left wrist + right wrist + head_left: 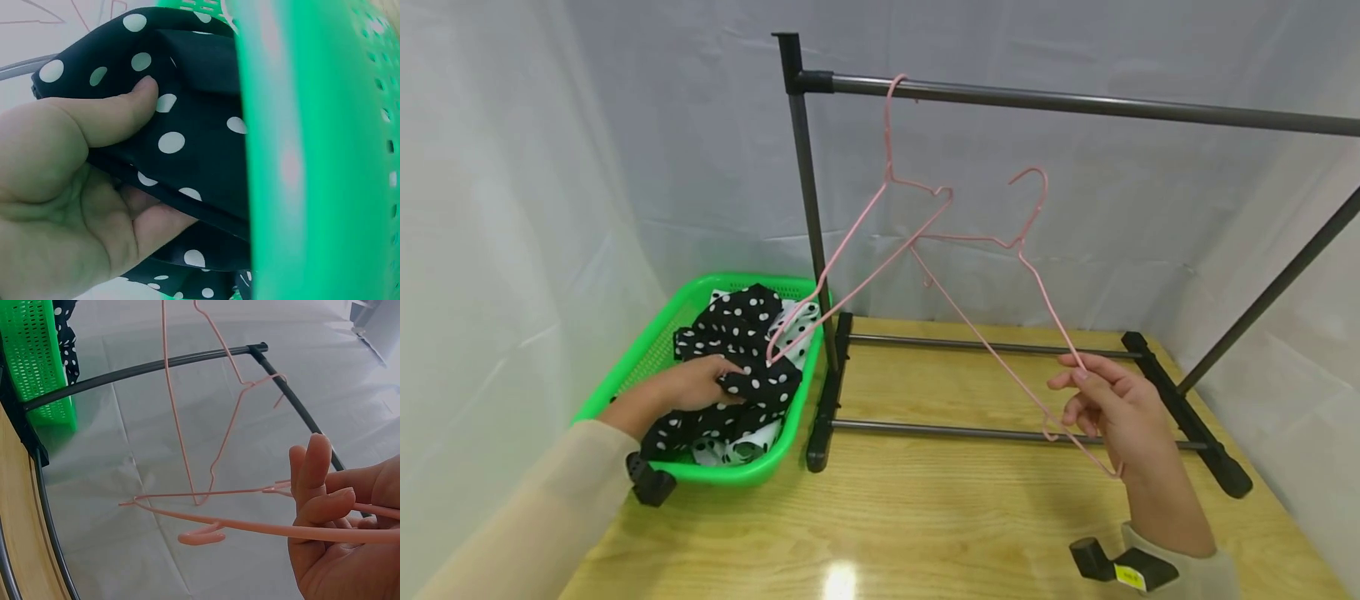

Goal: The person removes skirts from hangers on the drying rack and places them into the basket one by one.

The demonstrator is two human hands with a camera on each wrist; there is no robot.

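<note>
Left arm reaches forward and left, forearm in a pale sleeve, wrist low. Left hand is palm down, fingers curled; in the left wrist view the thumb presses on top and the fingers fold underneath, pinching. Right arm extends forward on the right, wrist bare past a pale cuff. Right hand is raised, fingers bent, thumb and forefinger pinching, one finger sticking up.

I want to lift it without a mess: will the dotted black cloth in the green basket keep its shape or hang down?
The polka-dot cloth probably flops: it lies crumpled and folds inside the left hand. Likely light and thin.
</note>
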